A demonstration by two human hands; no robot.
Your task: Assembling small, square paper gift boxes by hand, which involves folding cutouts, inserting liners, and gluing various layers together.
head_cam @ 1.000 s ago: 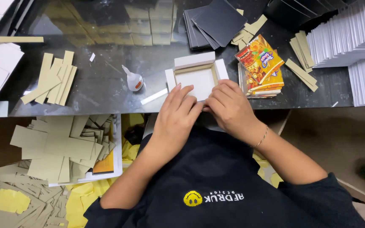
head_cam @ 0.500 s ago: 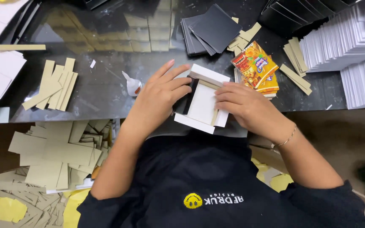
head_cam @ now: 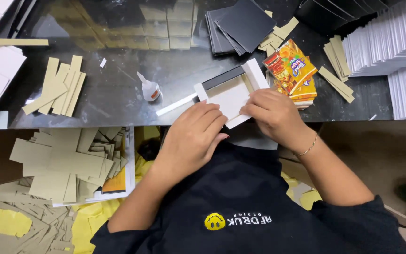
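Our own arms and shirt, seen from above

We wear a black short-sleeved shirt [head_cam: 240, 197] with a small yellow smiley emblem [head_cam: 214, 221] and white lettering on the chest; our forearms are bare, and a thin gold bracelet [head_cam: 306, 148] circles our right wrist.

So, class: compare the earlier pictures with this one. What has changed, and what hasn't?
The white box tray, flat at first, was lifted on edge, then laid down again, turned askew. Both the left hand and right hand kept hold. The glue bottle and snack packet stayed put.
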